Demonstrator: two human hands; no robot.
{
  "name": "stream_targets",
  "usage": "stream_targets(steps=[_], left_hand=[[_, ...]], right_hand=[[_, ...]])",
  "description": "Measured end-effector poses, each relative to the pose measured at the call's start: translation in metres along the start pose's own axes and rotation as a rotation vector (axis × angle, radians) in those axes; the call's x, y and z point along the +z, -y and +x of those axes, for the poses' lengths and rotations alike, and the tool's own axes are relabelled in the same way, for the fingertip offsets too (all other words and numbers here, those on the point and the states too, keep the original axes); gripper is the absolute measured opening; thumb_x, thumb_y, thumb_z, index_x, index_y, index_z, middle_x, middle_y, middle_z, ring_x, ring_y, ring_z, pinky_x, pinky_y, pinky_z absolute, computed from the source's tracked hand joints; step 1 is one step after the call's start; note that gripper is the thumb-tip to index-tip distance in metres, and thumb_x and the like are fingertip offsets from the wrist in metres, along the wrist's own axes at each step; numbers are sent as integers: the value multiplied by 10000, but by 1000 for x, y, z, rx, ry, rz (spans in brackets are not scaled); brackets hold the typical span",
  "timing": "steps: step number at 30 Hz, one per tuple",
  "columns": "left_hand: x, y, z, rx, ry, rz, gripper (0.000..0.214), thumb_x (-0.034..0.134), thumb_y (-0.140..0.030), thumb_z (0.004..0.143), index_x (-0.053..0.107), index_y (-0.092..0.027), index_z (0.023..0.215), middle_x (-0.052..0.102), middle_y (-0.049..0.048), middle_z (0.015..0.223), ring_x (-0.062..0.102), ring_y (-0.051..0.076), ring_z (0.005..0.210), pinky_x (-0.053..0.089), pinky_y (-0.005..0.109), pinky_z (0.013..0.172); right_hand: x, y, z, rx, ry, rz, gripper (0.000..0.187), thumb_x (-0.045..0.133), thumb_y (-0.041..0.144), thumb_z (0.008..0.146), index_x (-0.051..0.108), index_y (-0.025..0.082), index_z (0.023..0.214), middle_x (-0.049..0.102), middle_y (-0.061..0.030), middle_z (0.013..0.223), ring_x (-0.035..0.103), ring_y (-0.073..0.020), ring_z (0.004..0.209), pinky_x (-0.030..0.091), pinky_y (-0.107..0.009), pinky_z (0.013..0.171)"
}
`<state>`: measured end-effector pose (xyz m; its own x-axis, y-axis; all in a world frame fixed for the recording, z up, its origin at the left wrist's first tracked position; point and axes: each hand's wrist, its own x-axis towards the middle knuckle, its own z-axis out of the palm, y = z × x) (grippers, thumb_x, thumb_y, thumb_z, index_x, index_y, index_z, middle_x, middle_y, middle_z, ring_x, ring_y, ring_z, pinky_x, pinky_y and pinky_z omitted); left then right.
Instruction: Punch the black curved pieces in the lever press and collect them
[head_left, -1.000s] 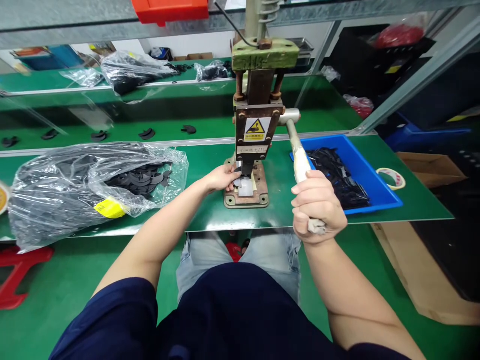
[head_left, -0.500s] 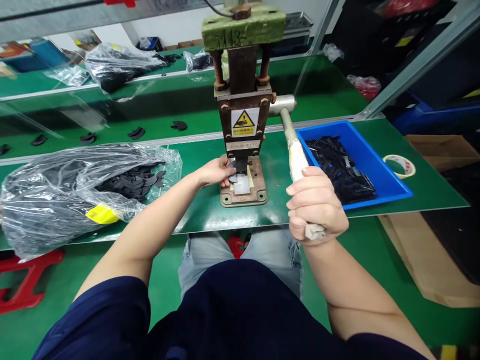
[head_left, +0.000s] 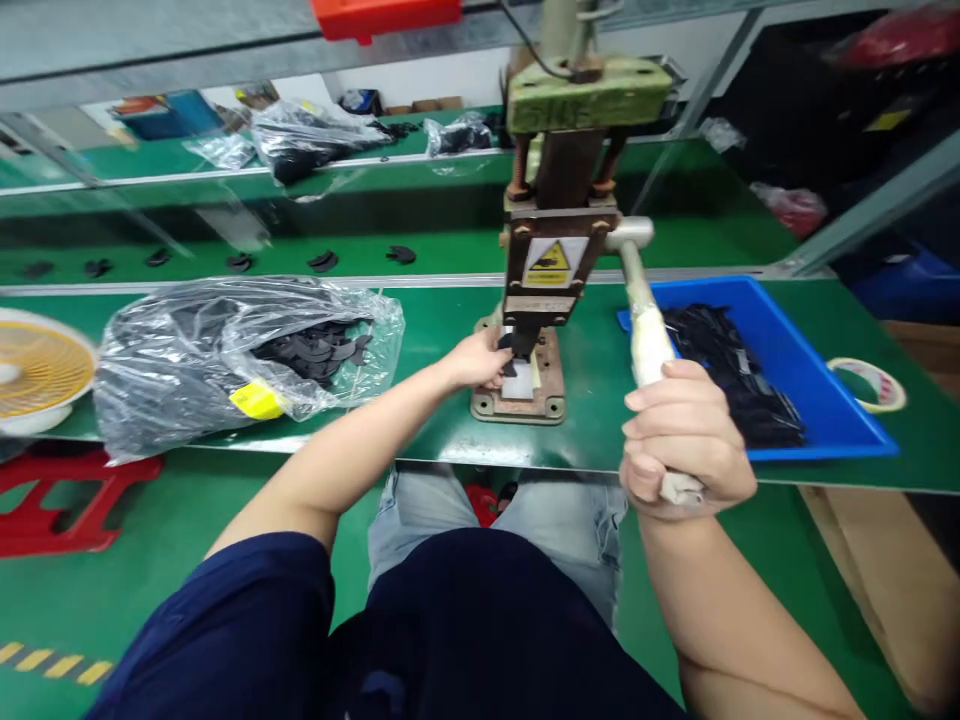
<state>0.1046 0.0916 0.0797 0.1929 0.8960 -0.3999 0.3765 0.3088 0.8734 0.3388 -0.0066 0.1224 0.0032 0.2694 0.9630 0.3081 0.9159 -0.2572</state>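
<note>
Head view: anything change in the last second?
Only the view swung left, bringing a yellow fan into frame at the left edge. The left hand still pinches a black part under the press; the right hand still grips the lever handle. Plastic bag and blue bin stay put.

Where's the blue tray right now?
Head view, right side: the blue tray sits on the green bench, right of the press lever, tape roll beyond it.

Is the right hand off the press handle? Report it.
No, the right hand is closed around the lower end of the white-wrapped press handle.
</note>
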Motion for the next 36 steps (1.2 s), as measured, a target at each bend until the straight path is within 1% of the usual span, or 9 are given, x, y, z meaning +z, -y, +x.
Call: stream_targets(steps=[4, 7, 11, 13, 15, 23, 28, 33, 36], left_hand=[[-22, 28, -19, 204, -7, -21, 137, 641, -302, 1011, 631, -189, 1087, 766, 65, 949, 706, 135, 664, 535, 237, 598], [-86, 56, -34, 274, -236, 294, 158, 643, -309, 997, 690, -195, 1095, 764, 66, 1007, 732, 175, 870, 576, 287, 804], [-190, 88, -53, 53, -498, 937, 315, 654, -285, 957, 736, -185, 1244, 728, 146, 1267, 664, 309, 1225, 505, 413, 1084], [-225, 98, -59, -71, -465, 1172, 456, 683, -314, 928, 715, -174, 1361, 650, 186, 1409, 571, 369, 1357, 452, 458, 1152], [-242, 105, -60, -135, -373, 1289, 582, 705, -380, 908, 673, -193, 1458, 575, 188, 1510, 498, 390, 1422, 415, 469, 1187], [-239, 103, -33, -236, -232, 1268, 679, 700, -612, 865, 721, -191, 1397, 489, 203, 1607, 388, 445, 1493, 354, 572, 1211], [-232, 100, -16, -229, -251, 1175, 704, 647, -710, 875, 736, -201, 1354, 540, 215, 1566, 404, 464, 1492, 348, 618, 1203], [-228, 99, -11, -232, -266, 1147, 655, 819, -618, 762, 752, -177, 1242, 648, 223, 1433, 564, 438, 1365, 436, 537, 1146], [-227, 97, -18, -96, -248, 1060, 510, 755, -583, 842, 777, -200, 1177, 758, 140, 1179, 693, 337, 1155, 511, 409, 1041]], right_hand=[[0, -7, -3, -7, -31, -13, 268, 712, 396, 860, 610, 271, 646, 683, 49, 658, 731, -203, 718, 619, -562, 918], [4, -13, -6, 2, -96, -9, 314, 724, 438, 827, 581, 275, 600, 664, 49, 603, 722, -210, 670, 618, -569, 887], [6, -16, -7, 14, -142, -7, 329, 734, 461, 800, 561, 290, 578, 648, 57, 571, 714, -211, 644, 620, -565, 861], [4, -14, -6, 26, -101, -15, 294, 733, 437, 797, 573, 294, 595, 662, 55, 589, 725, -221, 663, 620, -586, 876], [3, -12, -4, 28, -72, -28, 267, 727, 414, 804, 581, 290, 618, 671, 46, 605, 734, -236, 681, 619, -613, 889], [2, -7, -1, 31, -61, -32, 256, 719, 367, 804, 574, 266, 619, 667, 47, 619, 733, -210, 702, 616, -582, 920], [3, -5, 0, 29, -67, -39, 257, 708, 377, 817, 566, 264, 635, 668, 54, 631, 732, -204, 708, 615, -568, 923], [3, -3, 2, 27, -35, -39, 226, 698, 349, 830, 577, 265, 659, 670, 45, 644, 731, -216, 715, 610, -581, 932], [4, -3, 2, 10, -59, -31, 221, 700, 344, 827, 575, 264, 664, 656, 45, 634, 719, -210, 698, 607, -562, 925]])
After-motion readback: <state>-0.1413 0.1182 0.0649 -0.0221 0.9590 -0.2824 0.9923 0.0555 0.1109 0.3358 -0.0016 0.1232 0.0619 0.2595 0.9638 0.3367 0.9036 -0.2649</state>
